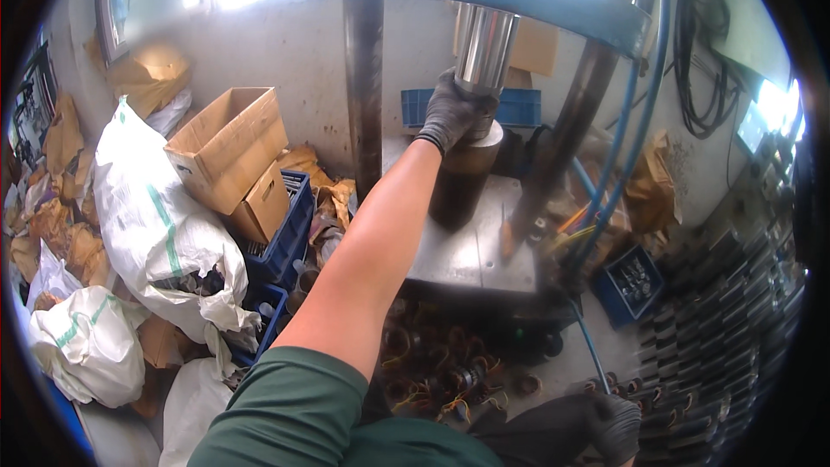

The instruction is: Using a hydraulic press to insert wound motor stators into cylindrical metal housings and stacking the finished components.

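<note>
My left arm reaches up to a press, and my left hand [454, 111], in a dark grey glove, is closed round a short metal piece [478, 128] under the shiny ram [488, 47]. My fingers hide much of that piece. Below it a thick dark cylinder with a bright top rim [464, 177] stands upright on the steel press table [462, 258]. Low at the right, my gloved right hand [616, 428] is closed at the upper end of a thin blue-grey lever rod [590, 342], slightly blurred.
Steel columns [365, 78] and blue hoses [629, 121] flank the table. Wound copper parts with loose wires [458, 372] lie beneath it. White sacks [164, 207], a cardboard box [229, 143] and blue crates [298, 220] crowd the left. Stacked metal parts [726, 329] and another crate [628, 285] stand right.
</note>
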`<state>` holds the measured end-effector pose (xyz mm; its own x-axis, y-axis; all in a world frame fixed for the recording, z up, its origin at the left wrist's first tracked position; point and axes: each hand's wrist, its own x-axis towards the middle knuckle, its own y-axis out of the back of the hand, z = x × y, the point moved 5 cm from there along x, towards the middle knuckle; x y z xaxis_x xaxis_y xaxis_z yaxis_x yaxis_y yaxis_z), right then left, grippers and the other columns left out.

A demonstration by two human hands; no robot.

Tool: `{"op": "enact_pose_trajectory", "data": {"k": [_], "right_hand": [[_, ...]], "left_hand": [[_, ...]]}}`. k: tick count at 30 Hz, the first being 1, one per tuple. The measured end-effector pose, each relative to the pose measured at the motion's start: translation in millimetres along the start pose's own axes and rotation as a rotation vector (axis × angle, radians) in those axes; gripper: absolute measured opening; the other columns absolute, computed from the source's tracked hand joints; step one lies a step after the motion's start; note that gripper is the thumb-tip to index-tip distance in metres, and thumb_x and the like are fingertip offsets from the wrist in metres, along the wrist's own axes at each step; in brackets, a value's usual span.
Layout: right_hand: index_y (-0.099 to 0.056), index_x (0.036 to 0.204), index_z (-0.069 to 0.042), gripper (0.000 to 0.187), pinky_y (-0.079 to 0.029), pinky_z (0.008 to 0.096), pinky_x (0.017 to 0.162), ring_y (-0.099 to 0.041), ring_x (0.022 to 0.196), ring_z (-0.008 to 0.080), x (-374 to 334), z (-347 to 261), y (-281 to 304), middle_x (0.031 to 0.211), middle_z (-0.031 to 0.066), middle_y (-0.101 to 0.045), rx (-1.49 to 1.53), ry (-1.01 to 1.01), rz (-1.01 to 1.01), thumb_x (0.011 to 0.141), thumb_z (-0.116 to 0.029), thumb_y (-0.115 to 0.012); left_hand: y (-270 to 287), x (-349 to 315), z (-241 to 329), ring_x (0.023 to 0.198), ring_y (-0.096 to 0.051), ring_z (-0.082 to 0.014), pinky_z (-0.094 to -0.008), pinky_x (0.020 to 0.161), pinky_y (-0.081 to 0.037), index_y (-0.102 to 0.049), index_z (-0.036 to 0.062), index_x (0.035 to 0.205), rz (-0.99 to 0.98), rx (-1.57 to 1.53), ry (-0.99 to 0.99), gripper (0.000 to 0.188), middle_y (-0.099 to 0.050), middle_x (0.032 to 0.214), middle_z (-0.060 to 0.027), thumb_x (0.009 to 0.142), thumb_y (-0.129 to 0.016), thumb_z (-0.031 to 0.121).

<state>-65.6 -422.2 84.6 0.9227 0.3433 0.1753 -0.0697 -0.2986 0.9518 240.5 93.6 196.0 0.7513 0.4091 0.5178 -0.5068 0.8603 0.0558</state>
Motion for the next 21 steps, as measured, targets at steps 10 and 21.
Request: {"op": "enact_pose_trajectory", "data": {"k": [10, 21], "right_hand": [[-0.074, 0.087, -0.005, 0.015, -0.05, 0.0424, 0.063, -0.064, 0.065, 0.0376, 1.0, -2.5, 4.1, 0.074, 0.0206, -0.067, 0.065, -0.012, 0.001, 0.093, -0.019, -0.074], [-0.077, 0.103, -0.002, 0.015, -0.053, 0.0378, 0.068, -0.07, 0.073, 0.0334, 2.7, 2.7, 1.2, 0.087, 0.0231, -0.072, 0.109, -0.019, -0.05, 0.094, -0.013, -0.074]], "left_hand": [[3.9, -6.4, 14.0, 0.118, -0.064, -0.0264, -0.0378, 0.107, -0.051, -0.045, 0.0034, 0.143, -0.025, 0.044, 0.008, 0.091, -0.065, 0.127, -0.0148, 0.069, -0.093, 0.027], [8.2, -4.6, 14.2, 0.107, -0.071, -0.0271, -0.0374, 0.098, -0.054, -0.061, 0.003, 0.13, 0.045, -0.025, -0.077, 0.076, -0.073, 0.115, -0.0155, 0.064, -0.09, 0.027]]}}
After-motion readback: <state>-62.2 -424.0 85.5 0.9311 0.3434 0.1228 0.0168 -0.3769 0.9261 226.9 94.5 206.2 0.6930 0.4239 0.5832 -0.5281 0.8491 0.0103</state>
